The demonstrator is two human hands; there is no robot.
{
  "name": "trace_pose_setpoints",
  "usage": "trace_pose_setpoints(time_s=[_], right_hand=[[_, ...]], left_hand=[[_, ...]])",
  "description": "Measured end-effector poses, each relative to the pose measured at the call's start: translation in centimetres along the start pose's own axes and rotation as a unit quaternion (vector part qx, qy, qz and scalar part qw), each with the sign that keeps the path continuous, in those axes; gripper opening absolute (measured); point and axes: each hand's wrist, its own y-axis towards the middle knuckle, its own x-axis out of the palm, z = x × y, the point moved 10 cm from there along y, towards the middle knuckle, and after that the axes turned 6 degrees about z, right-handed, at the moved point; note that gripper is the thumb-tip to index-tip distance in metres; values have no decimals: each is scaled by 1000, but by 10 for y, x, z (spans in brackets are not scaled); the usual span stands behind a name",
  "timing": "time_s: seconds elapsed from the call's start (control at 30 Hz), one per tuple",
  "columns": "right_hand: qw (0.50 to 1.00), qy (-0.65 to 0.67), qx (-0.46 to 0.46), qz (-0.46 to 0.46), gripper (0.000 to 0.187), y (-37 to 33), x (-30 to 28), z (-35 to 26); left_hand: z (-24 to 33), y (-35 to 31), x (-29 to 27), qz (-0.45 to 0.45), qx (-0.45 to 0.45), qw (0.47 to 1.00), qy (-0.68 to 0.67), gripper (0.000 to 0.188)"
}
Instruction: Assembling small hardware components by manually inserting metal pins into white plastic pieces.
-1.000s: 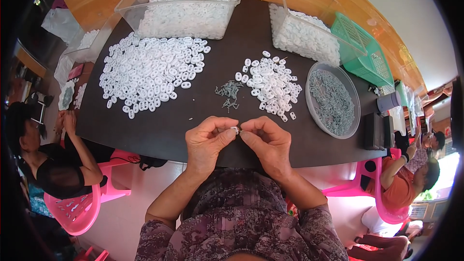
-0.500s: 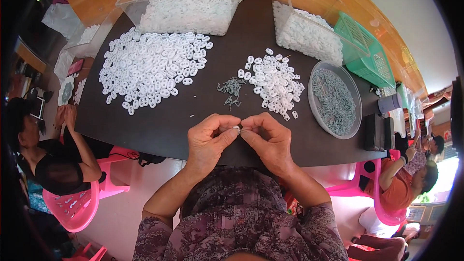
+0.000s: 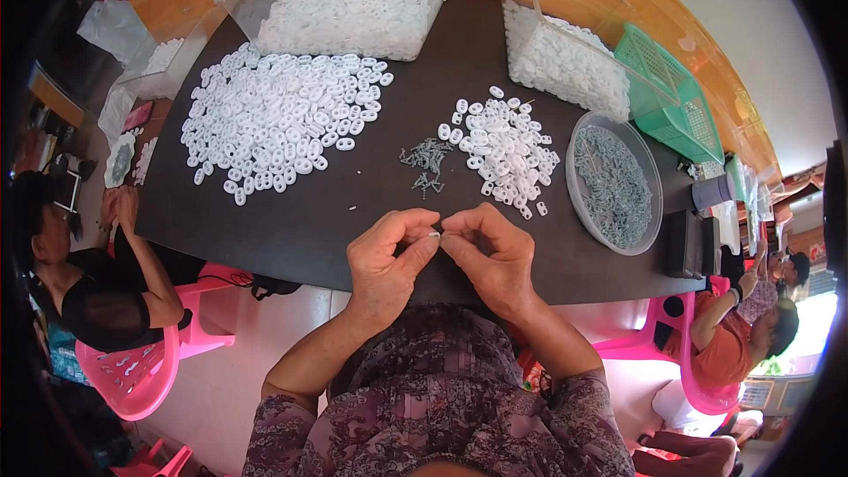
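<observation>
Right now, closest in, a patterned purple shirt point(image 3: 433, 389) is showing below the near edge of the dark table point(image 3: 300, 243). Just over that edge, the left hand point(image 3: 386, 256) is pinching a little white piece point(image 3: 435, 234) between its thumb and pointer finger. The right hand point(image 3: 496, 258) is bending its thumb and finger up to that same piece, but I cannot tell if they are pinching it too, because the spot is so tiny. Dark tabletop is spreading out on both sides of the hands, running right to a black box point(image 3: 682, 243). A bit farther on, a small pile of gray screws point(image 3: 427, 155) is lying near a small white heap point(image 3: 511, 152), and a wider gap is parting it from the big white heap point(image 3: 278, 119) on the left. A round tub point(image 3: 622, 250) is holding more screws, just right of the small white heap. Farther back, a long clear bin point(image 3: 243, 9) is standing behind the big heap, and a second clear bin point(image 3: 650, 87) is standing beside a green basket point(image 3: 693, 145). A dark lane is running between the two bins.
</observation>
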Motion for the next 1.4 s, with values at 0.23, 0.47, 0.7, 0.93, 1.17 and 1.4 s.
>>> trace_pose_setpoints(time_s=[0.23,0.47,0.7,0.93,1.17,1.4], right_hand=[[999,51,17,12,14,-1,1,3],[996,-59,-71,10,11,0,2,-9],[980,-116,-156,32,13,2,8,-30],[967,-148,-207,30,12,-2,19,-29],[973,-137,-186,20,12,0,18,-25],[961,-214,-162,65,16,30,-28,-21]], left_hand=[[-16,-1,-1,13,-94,984,-148,27],[-17,-2,-1,11,-94,985,-147,26],[-14,-3,-3,31,-81,987,-132,24],[-16,-6,-4,46,-62,988,-136,24],[-17,-4,-7,46,-61,988,-134,22],[-17,3,-12,29,-94,976,-196,16]])
